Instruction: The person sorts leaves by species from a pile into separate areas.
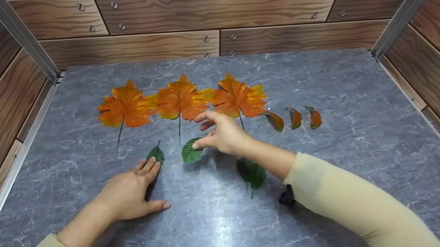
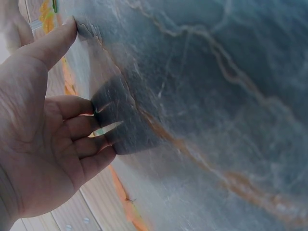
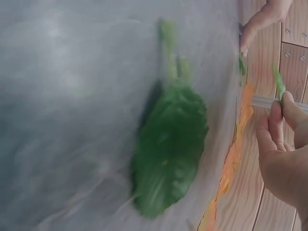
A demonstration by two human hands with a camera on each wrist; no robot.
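Note:
My right hand (image 1: 225, 133) pinches a green leaf (image 1: 191, 150) between thumb and finger; in the right wrist view this leaf (image 3: 278, 82) stands off the table, seen nearly edge-on. On the left, my left hand (image 1: 130, 191) rests with fairly straight fingers on a second green leaf (image 1: 156, 154), whose lower part is hidden under the fingertips. The left wrist view shows the left hand (image 2: 53, 139) with its fingertips on the tabletop. Beneath my right forearm lies more dark green foliage (image 1: 252, 174), partly covered from above; the right wrist view shows it as broad green foliage (image 3: 168, 154) with a short stem.
Three orange maple leaves, left (image 1: 125, 108), middle (image 1: 180, 99) and right (image 1: 237, 98), lie in a row behind the hands. Small curled brown-orange leaves (image 1: 295, 118) lie to their right. Wood-patterned walls (image 1: 218, 8) surround the grey marbled table (image 1: 356, 135).

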